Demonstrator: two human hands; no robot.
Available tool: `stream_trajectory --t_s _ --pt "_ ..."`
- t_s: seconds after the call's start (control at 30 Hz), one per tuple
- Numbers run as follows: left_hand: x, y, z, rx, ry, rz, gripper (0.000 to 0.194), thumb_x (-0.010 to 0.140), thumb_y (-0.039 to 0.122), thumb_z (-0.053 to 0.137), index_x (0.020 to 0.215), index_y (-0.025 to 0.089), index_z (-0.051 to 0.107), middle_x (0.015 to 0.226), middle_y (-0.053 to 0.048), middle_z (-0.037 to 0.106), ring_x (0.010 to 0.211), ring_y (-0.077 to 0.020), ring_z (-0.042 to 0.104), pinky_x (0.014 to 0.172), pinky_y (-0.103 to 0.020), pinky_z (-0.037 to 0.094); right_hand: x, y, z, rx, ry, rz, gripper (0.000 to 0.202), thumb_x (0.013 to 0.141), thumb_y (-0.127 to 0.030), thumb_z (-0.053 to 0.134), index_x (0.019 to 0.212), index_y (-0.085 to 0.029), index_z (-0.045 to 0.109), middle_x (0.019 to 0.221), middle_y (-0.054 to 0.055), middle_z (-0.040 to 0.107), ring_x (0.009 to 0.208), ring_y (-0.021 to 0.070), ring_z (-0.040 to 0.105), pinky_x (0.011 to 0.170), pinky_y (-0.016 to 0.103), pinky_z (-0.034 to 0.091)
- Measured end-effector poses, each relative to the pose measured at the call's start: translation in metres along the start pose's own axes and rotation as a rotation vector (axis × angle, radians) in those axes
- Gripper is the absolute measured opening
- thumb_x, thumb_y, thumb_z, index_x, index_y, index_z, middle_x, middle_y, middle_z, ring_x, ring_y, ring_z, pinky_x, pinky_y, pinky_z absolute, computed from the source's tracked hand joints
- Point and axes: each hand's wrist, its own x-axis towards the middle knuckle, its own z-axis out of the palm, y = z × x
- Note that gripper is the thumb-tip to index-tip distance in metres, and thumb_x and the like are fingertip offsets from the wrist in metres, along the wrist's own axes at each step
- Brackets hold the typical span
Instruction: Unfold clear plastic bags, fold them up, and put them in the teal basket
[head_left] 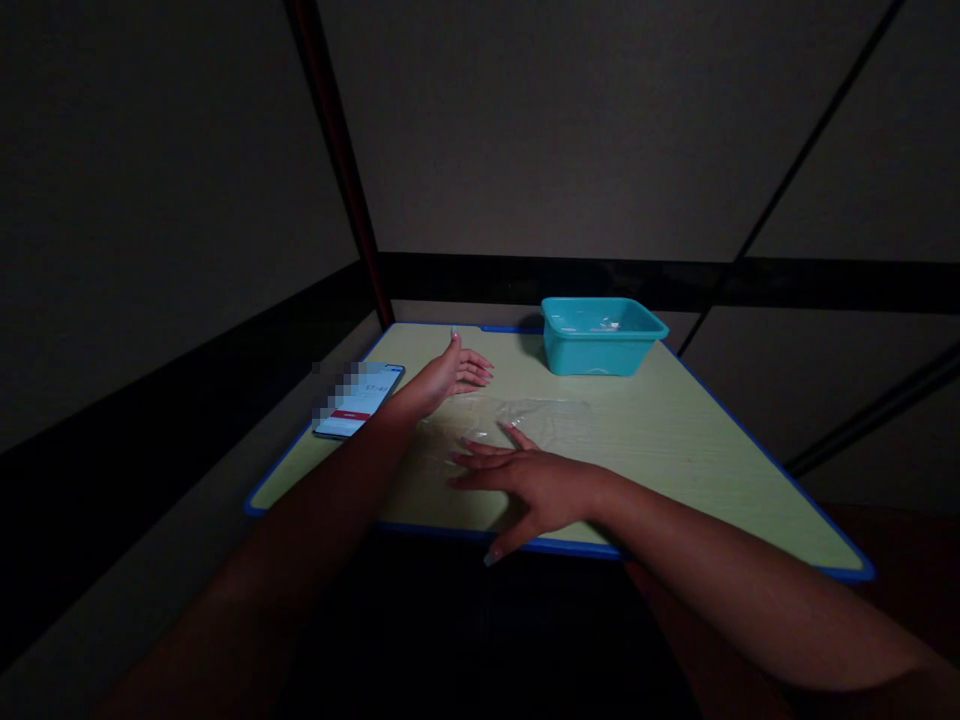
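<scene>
A clear plastic bag or sheet (555, 420), thin and wrinkled, lies flat on the table in front of me. My right hand (532, 485) is spread over its near part, fingers apart and pointing left, with the thumb by the table's front edge. Whether its fingertips press on the plastic or hover just above it, I cannot tell. At the plastic's far left edge is my left hand (454, 374), turned on its side with the thumb up and the fingers stretched out to the right. Nothing shows in either hand.
A turquoise plastic basket (600, 355) stands at the back right of the table, with something clear and shiny inside. On the left lies a phone (360, 400) with a lit screen, beside my left forearm. The pale table (697, 470) has a blue rim; dark walls enclose it.
</scene>
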Motion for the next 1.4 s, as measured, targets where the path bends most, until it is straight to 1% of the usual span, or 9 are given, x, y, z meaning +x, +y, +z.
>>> stream_trajectory --t_s 0.13,0.3,0.43,0.77,0.93,1.07,1.17,1.27,1.4 --pt "-0.0015 0.0015 -0.0006 -0.009 -0.052 -0.047 0.079 0.077 0.077 0.016 0.075 0.014 0.063 0.073 -0.009 0.066 0.072 -0.0177 0.063 0.071 -0.030 0.047 0.0007 -0.0026 0.0011 -0.005 -0.012 0.002 0.079 0.069 -0.052 0.067 0.138 -0.032 0.035 0.147 0.007 0.028 0.136 0.0299 0.019 0.105 0.056 -0.006" --pt "-0.0012 -0.0013 -0.0047 0.015 -0.137 -0.137 0.078 0.076 0.077 0.017 0.068 0.014 0.061 0.055 -0.007 0.060 0.057 -0.0176 0.061 0.060 -0.029 0.046 0.0028 -0.0034 0.0041 -0.019 0.008 -0.013 0.081 0.072 -0.051 0.065 0.141 -0.028 0.030 0.146 0.008 0.029 0.136 0.0284 0.019 0.105 0.055 -0.008" --pt "0.0012 -0.0042 -0.0075 0.043 -0.126 -0.133 0.076 0.077 0.077 0.018 0.071 0.014 0.061 0.057 -0.007 0.060 0.052 -0.0157 0.059 0.054 -0.028 0.044 0.0045 -0.0033 0.0056 -0.004 0.019 -0.009 0.083 0.072 -0.050 0.065 0.142 -0.026 0.028 0.146 0.010 0.030 0.136 0.0284 0.021 0.106 0.054 -0.006" --pt "0.0031 -0.0052 -0.0074 0.066 -0.116 -0.118 0.073 0.080 0.073 0.019 0.072 0.016 0.063 0.060 -0.007 0.062 0.054 -0.0158 0.059 0.053 -0.027 0.044 0.0046 -0.0033 0.0016 0.064 0.027 0.016 0.081 0.071 -0.047 0.067 0.140 -0.025 0.032 0.144 0.010 0.034 0.137 0.0287 0.017 0.106 0.055 -0.008" --pt "0.0022 -0.0047 -0.0059 0.054 -0.123 -0.125 0.073 0.080 0.073 0.020 0.072 0.015 0.063 0.060 -0.008 0.062 0.054 -0.0159 0.059 0.054 -0.028 0.044 0.0050 0.0000 0.0035 0.062 0.030 0.013 0.082 0.072 -0.049 0.066 0.141 -0.024 0.030 0.145 0.011 0.033 0.137 0.0287 0.015 0.104 0.057 -0.013" --pt "0.0022 -0.0054 -0.0058 0.060 -0.122 -0.115 0.071 0.081 0.072 0.021 0.073 0.015 0.064 0.061 -0.008 0.062 0.054 -0.0159 0.059 0.055 -0.029 0.044 0.0053 0.0024 0.0056 0.022 0.035 0.027 0.086 0.072 -0.050 0.064 0.143 -0.023 0.024 0.146 0.012 0.028 0.137 0.0291 0.014 0.102 0.057 -0.016" --pt "0.0026 -0.0054 -0.0062 0.052 -0.102 -0.062 0.069 0.080 0.072 0.025 0.074 0.016 0.063 0.061 -0.007 0.062 0.054 -0.0154 0.058 0.054 -0.028 0.044 0.0052 0.0025 0.0058 -0.013 0.030 0.046 0.086 0.074 -0.052 0.062 0.144 -0.023 0.021 0.148 0.012 0.022 0.138 0.0296 0.012 0.101 0.058 -0.016" --pt "0.0026 -0.0040 -0.0062 0.043 -0.063 -0.010 0.067 0.080 0.072 0.027 0.074 0.015 0.062 0.062 -0.006 0.061 0.054 -0.0143 0.058 0.055 -0.027 0.045 0.0047 0.0016 0.0058 -0.047 0.021 0.057 0.085 0.075 -0.055 0.059 0.144 -0.024 0.020 0.150 0.011 0.016 0.138 0.0308 0.008 0.100 0.060 -0.016" --pt "0.0017 -0.0011 -0.0055 0.056 -0.023 0.009 0.063 0.083 0.068 0.027 0.075 0.015 0.061 0.062 -0.005 0.060 0.055 -0.0127 0.057 0.056 -0.025 0.045 0.0038 0.0006 0.0062 -0.095 0.019 0.062 0.085 0.075 -0.058 0.057 0.144 -0.023 0.021 0.151 0.012 0.008 0.138 0.0325 0.005 0.098 0.062 -0.018"
